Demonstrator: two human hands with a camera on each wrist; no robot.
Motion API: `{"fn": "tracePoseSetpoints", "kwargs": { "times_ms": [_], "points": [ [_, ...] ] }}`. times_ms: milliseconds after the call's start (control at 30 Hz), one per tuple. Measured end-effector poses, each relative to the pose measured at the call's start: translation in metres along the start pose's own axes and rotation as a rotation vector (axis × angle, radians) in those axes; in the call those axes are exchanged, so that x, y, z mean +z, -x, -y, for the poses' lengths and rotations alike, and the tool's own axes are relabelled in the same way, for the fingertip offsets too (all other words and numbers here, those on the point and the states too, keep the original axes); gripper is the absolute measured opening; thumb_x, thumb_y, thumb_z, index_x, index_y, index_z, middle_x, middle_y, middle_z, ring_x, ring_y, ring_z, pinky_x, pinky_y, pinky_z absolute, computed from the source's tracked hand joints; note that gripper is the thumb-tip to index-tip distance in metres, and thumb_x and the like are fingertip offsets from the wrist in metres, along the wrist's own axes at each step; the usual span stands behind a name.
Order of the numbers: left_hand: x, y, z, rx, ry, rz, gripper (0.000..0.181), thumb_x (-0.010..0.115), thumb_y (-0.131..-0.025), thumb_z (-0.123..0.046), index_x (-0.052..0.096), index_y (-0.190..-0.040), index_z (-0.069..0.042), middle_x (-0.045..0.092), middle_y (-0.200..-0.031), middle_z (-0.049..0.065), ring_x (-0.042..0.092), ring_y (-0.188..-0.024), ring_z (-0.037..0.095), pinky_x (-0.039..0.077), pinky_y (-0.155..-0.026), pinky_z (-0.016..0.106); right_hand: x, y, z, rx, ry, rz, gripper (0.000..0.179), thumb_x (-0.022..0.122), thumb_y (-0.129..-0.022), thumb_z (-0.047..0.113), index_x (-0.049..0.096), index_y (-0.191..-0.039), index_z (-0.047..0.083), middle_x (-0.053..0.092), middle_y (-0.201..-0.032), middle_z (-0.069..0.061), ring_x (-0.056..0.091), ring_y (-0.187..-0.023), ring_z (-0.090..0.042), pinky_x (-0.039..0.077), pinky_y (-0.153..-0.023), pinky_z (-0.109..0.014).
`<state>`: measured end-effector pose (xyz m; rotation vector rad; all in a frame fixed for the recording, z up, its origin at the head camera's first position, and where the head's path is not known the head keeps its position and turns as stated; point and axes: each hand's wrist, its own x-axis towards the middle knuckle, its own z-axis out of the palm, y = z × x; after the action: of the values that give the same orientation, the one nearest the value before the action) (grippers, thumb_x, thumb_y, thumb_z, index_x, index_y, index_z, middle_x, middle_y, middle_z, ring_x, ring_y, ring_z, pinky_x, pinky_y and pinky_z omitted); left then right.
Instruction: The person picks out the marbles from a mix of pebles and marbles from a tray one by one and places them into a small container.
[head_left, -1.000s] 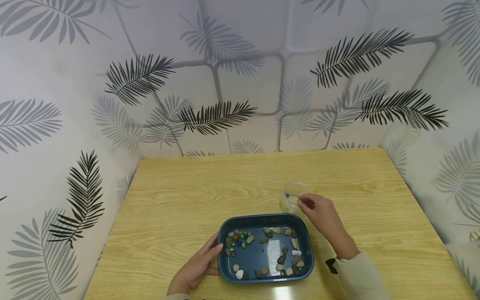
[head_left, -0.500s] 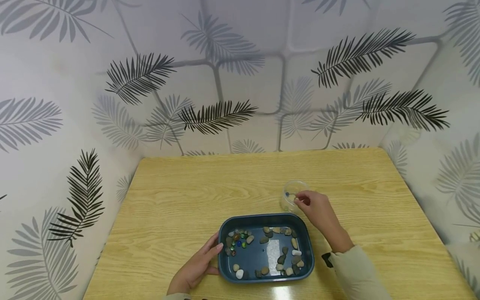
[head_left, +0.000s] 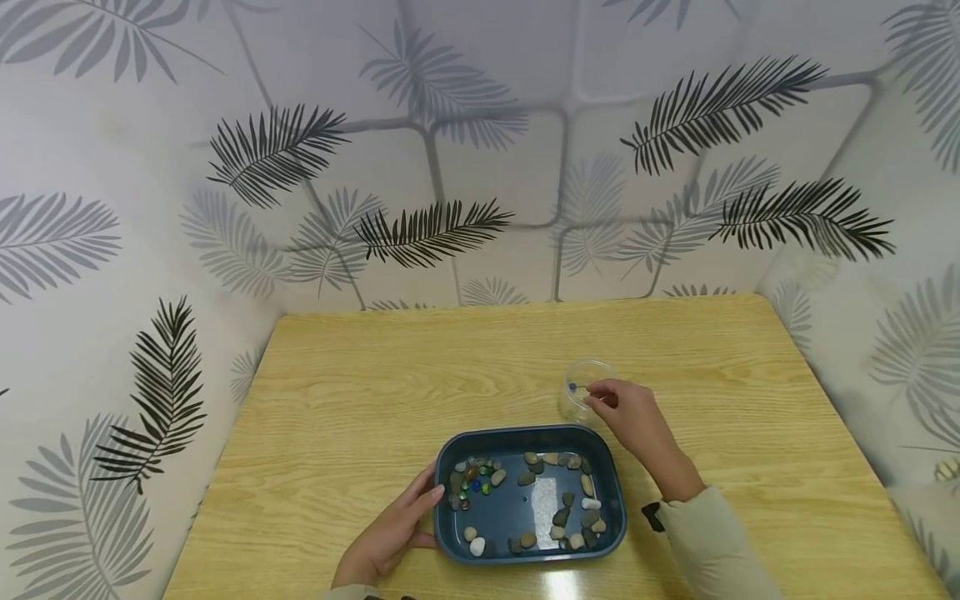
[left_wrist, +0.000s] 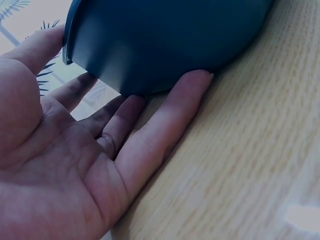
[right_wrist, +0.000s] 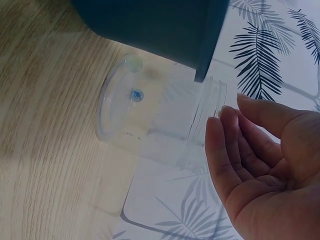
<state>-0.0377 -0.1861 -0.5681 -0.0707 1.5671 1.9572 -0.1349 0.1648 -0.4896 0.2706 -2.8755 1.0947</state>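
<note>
A wall [head_left: 480, 167] printed with grey and black feather-like fronds is seen behind a wood-grain tabletop [head_left: 390, 375]. On the tabletop, near its front edge, a dark blue rectangular tray [head_left: 510, 514] is placed. A pale sleeve [head_left: 716, 546] is seen on the right arm, with a black band [head_left: 653, 517] at its cuff.

The tray is grasped at its left end by the left hand [head_left: 390, 533]: the thumb is set at the rim and the other fingers are laid against the outer wall. The right hand [head_left: 633, 417] is held at the mouth of a clear cylindrical jar [right_wrist: 170, 115], fingers bent loosely toward the thumb; it is judged released. The jar is stood upright just beyond the tray's far right corner.

In the tray, pebbles [head_left: 527, 479] are spread along the far, right and near walls; a white pebble [head_left: 477, 547] is noted near the left front corner. Coloured glass marbles [head_left: 476, 485] are gathered with pebbles toward the far left corner. In the jar, a blue marble [right_wrist: 136, 95] and a pale greenish marble [right_wrist: 133, 63] are observed at the bottom.
</note>
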Motion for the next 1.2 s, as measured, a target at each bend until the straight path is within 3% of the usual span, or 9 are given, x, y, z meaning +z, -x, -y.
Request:
{"fn": "tracePoseSetpoints", "kwargs": {
  "times_ms": [700, 1200],
  "points": [
    [-0.002, -0.001, -0.002, -0.010, -0.001, -0.011, 0.057, 0.044, -0.092, -0.037, 0.018, -0.142, -0.027, 0.007, -0.146, 0.012, 0.050, -0.105, 0.033, 0.048, -0.074, 0.049, -0.002, 0.006, 0.001, -0.011, -0.018, -0.025, 0.018, 0.061, -0.085, 0.020, 0.066, -0.096, 0.007, 0.064, -0.087, -0.003, 0.058, -0.077, -0.016, 0.051, -0.067, -0.034],
    [-0.001, -0.001, 0.003, 0.000, -0.005, -0.018, 0.055, 0.044, -0.092, -0.038, 0.021, -0.141, -0.028, 0.009, -0.146, 0.011, 0.050, -0.106, 0.032, 0.048, -0.074, 0.050, 0.029, 0.028, 0.028, -0.088, -0.089, 0.104, 0.014, 0.064, -0.082, 0.019, 0.067, -0.094, 0.013, 0.063, -0.086, 0.007, 0.057, -0.075, -0.005, 0.050, -0.065, -0.024]
  ]
}}
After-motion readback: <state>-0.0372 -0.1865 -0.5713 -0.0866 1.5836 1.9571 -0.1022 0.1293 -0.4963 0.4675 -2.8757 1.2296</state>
